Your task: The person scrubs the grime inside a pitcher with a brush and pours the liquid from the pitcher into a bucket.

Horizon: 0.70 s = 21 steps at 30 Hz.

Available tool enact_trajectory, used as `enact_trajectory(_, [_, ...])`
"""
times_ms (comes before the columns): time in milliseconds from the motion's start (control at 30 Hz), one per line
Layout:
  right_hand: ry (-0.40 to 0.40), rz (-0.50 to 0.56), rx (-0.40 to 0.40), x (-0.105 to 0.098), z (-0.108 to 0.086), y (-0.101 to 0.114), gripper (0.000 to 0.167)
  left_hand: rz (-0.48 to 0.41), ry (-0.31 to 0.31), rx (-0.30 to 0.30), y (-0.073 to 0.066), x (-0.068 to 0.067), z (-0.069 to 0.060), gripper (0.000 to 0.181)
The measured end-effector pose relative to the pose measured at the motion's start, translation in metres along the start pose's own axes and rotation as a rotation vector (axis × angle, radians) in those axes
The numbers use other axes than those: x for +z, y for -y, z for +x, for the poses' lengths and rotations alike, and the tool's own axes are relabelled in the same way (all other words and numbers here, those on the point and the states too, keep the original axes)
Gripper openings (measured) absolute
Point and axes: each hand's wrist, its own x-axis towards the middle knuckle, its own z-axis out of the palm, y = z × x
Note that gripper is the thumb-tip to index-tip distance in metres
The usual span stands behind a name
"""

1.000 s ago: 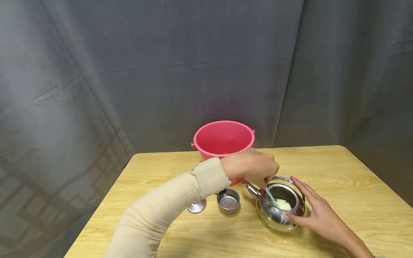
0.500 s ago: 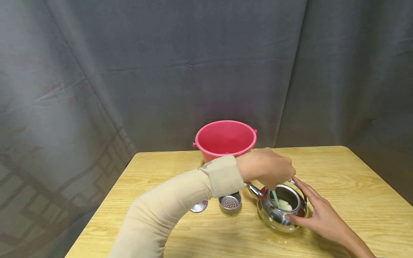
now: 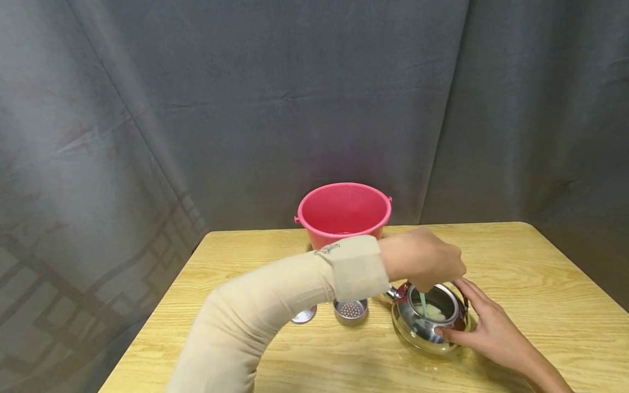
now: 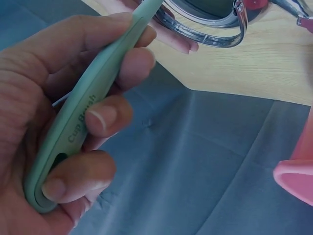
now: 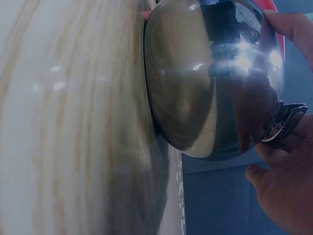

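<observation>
The brush [image 4: 100, 73] is gripped by the left hand [image 3: 425, 259], its handle held narrowly between thumb and curled fingers, with the words "Cup Brush" left readable along it. Below that grip, the shaft is let down into the mouth of the kettle [image 3: 415, 325], where a pale head [image 3: 433, 313] is seen. The kettle is steadied from the other side by the right hand [image 3: 491, 327] — its thumb set against the near wall, its fingers placed by the handle [image 4: 210, 40], the hold spread wide.

Left of both grips, and nearer the viewer than the brush grip, the strainer [image 3: 351, 311] is set on the table [image 3: 516, 273]; beside it, farther left, the lid [image 3: 304, 315] is partly covered by the sleeve [image 3: 275, 300]. Behind the left-hand grip and to its left, the bucket [image 3: 344, 202] is placed — backed by the curtain [image 3: 314, 109].
</observation>
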Motion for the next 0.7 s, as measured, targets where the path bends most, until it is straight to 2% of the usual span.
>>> enact_trajectory(100, [0.009, 0.029, -0.009, 0.000, 0.000, -0.001, 0.106, 0.037, -0.016, 0.013, -0.004, -0.002, -0.001, 0.027])
enact_trajectory(300, [-0.032, -0.020, -0.058, 0.003, -0.002, -0.003, 0.102, 0.075, -0.011, 0.010, -0.012, -0.008, 0.001, 0.022])
enact_trajectory(500, [-0.059, -0.056, -0.073, 0.004, -0.003, -0.003, 0.098, 0.127, 0.000, 0.009, -0.019, -0.013, 0.002, 0.026])
enact_trajectory(700, [-0.063, -0.057, -0.086, 0.005, -0.002, -0.002, 0.094, 0.153, -0.029, 0.012, -0.026, -0.016, 0.000, 0.024])
